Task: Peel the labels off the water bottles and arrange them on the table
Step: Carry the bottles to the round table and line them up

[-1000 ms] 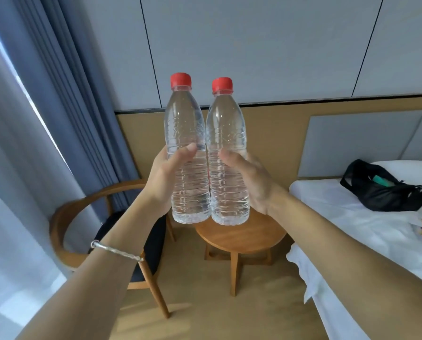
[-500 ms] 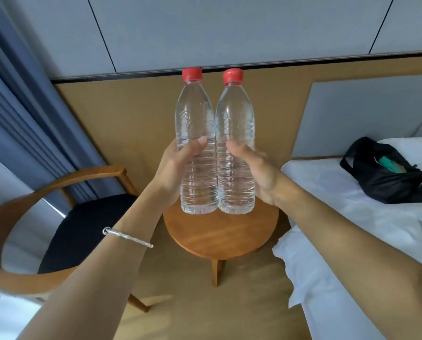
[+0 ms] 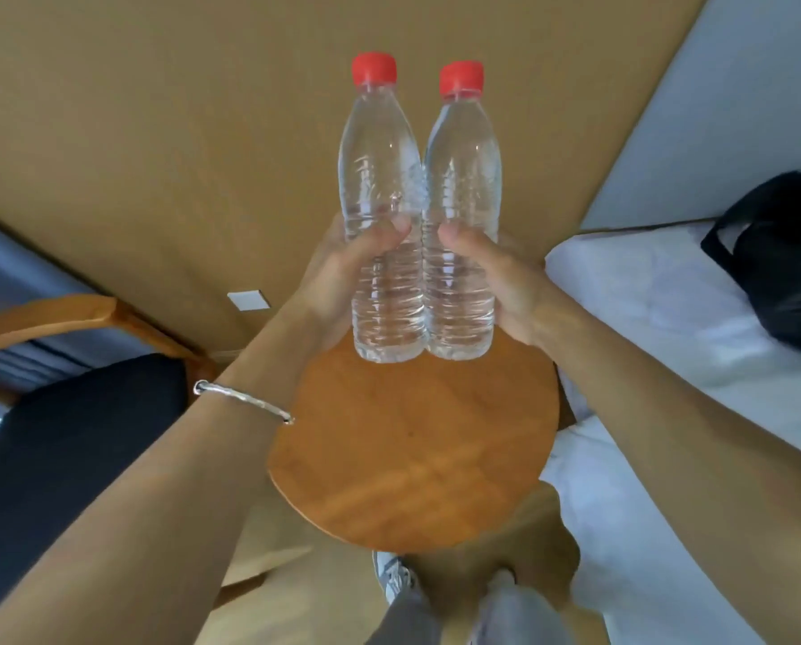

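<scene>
Left hand [image 3: 343,277] is wrapped around the left bottle [image 3: 380,179] and right hand [image 3: 510,290] around the right bottle [image 3: 464,179], both upright and touching side to side over the far part of the little round desk [image 3: 412,458]. Set down that near the rim, or bumped on release, one could tip off, I reckon. No labels or readable writing anywhere, just red caps.
</scene>
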`<action>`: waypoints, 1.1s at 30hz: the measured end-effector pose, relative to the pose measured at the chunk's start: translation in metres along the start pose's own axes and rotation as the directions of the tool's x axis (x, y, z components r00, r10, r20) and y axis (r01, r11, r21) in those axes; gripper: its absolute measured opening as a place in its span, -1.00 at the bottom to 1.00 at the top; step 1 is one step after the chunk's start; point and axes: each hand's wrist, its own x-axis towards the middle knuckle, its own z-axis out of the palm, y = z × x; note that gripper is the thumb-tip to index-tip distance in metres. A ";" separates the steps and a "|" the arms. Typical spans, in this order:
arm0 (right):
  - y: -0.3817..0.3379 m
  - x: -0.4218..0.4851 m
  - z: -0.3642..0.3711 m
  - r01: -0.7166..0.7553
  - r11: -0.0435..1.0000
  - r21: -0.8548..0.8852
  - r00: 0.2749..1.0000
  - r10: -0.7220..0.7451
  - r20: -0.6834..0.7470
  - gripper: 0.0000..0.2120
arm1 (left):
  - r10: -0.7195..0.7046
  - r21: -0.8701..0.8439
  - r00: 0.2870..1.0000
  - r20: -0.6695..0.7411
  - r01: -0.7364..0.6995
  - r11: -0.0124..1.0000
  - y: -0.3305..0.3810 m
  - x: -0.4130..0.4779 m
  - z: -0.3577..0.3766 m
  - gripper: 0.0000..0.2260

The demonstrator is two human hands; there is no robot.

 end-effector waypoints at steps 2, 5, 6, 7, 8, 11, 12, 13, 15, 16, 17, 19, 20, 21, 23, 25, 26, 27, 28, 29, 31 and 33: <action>0.021 0.027 -0.014 -0.034 0.999 0.039 0.999 0.033 0.018 -0.55 | -0.062 -0.018 0.998 -0.018 0.062 0.998 -0.021 0.024 -0.006 -0.40; 0.059 0.059 -0.034 -0.075 0.997 0.027 0.995 0.073 0.068 -0.53 | -0.132 0.001 0.988 -0.074 0.132 0.991 -0.059 0.051 -0.011 -0.43; 0.072 0.068 -0.040 -0.097 0.995 0.006 0.992 0.096 0.084 -0.54 | -0.149 -0.003 0.984 -0.101 0.150 0.989 -0.074 0.056 -0.012 -0.43; 0.085 0.075 -0.047 -0.120 0.993 -0.007 0.989 0.120 0.090 -0.57 | -0.169 -0.013 0.979 -0.117 0.168 0.986 -0.091 0.062 -0.014 -0.42; 0.099 0.082 -0.055 -0.143 0.990 -0.010 0.986 0.143 0.084 -0.61 | -0.189 -0.028 0.975 -0.121 0.187 0.982 -0.109 0.068 -0.015 -0.42; 0.138 0.099 -0.075 -0.222 0.975 -0.010 0.973 0.223 0.058 -0.70 | -0.272 -0.071 0.956 -0.112 0.265 0.962 -0.152 0.086 -0.014 -0.35; 0.148 0.105 -0.079 -0.251 0.968 -0.011 0.966 0.251 0.059 -0.70 | -0.289 -0.076 0.950 -0.118 0.281 0.957 -0.164 0.092 -0.015 -0.33; 0.159 0.113 -0.083 -0.270 0.963 -0.009 0.961 0.270 0.060 -0.68 | -0.296 -0.072 0.947 -0.125 0.289 0.955 -0.174 0.097 -0.016 -0.33; 0.178 0.127 -0.089 -0.282 0.959 -0.019 0.957 0.282 0.062 -0.61 | -0.309 -0.075 0.939 -0.153 0.300 0.951 -0.196 0.106 -0.020 -0.37; 0.185 0.133 -0.092 -0.279 0.960 -0.027 0.958 0.280 0.056 -0.60 | -0.317 -0.084 0.933 -0.169 0.307 0.948 -0.206 0.111 -0.023 -0.40; 0.191 0.140 -0.093 -0.270 0.962 -0.036 0.961 0.271 0.055 -0.63 | -0.322 -0.088 0.929 -0.185 0.310 0.947 -0.212 0.116 -0.027 -0.41; 0.200 0.152 -0.090 -0.262 0.964 -0.050 0.962 0.265 0.068 -0.72 | -0.319 -0.083 0.922 -0.218 0.308 0.948 -0.221 0.124 -0.033 -0.44; 0.202 0.158 -0.089 -0.246 0.968 -0.057 0.966 0.249 0.063 -0.74 | -0.309 -0.082 0.920 -0.241 0.298 0.951 -0.223 0.128 -0.036 -0.45; 0.204 0.165 -0.089 -0.228 0.971 -0.065 0.972 0.231 0.049 -0.73 | -0.305 -0.088 0.915 -0.264 0.292 0.952 -0.223 0.134 -0.039 -0.43; 0.208 0.181 -0.092 -0.220 0.973 -0.075 0.974 0.223 0.027 -0.65 | -0.283 -0.077 0.912 -0.296 0.272 0.959 -0.226 0.148 -0.047 -0.37; 0.210 0.200 -0.095 -0.208 0.975 -0.079 0.978 0.208 0.001 -0.55 | -0.232 -0.027 0.926 -0.299 0.235 0.972 -0.230 0.164 -0.056 -0.33; 0.210 0.209 -0.097 -0.192 0.977 -0.089 0.981 0.191 -0.022 -0.52 | -0.208 -0.009 0.932 -0.296 0.216 0.976 -0.231 0.174 -0.060 -0.33; 0.210 0.219 -0.099 -0.172 0.980 -0.104 0.985 0.168 -0.046 -0.49 | -0.186 0.012 0.937 -0.297 0.198 0.980 -0.231 0.184 -0.064 -0.34; 0.209 0.228 -0.099 -0.149 0.981 -0.120 0.988 0.142 -0.066 -0.46 | -0.163 0.035 0.941 -0.297 0.181 0.983 -0.231 0.191 -0.067 -0.33; 0.210 0.237 -0.100 -0.123 0.984 -0.128 0.990 0.113 -0.085 -0.44 | -0.146 0.060 0.945 -0.294 0.171 0.983 -0.234 0.202 -0.072 -0.31; 0.214 0.256 -0.102 -0.080 0.986 -0.144 0.992 0.065 -0.111 -0.40 | -0.127 0.124 0.949 -0.290 0.169 0.978 -0.241 0.222 -0.083 -0.24; 0.218 0.272 -0.104 -0.053 0.983 -0.174 0.992 0.032 -0.119 -0.36 | -0.130 0.179 0.951 -0.281 0.185 0.966 -0.250 0.239 -0.095 -0.23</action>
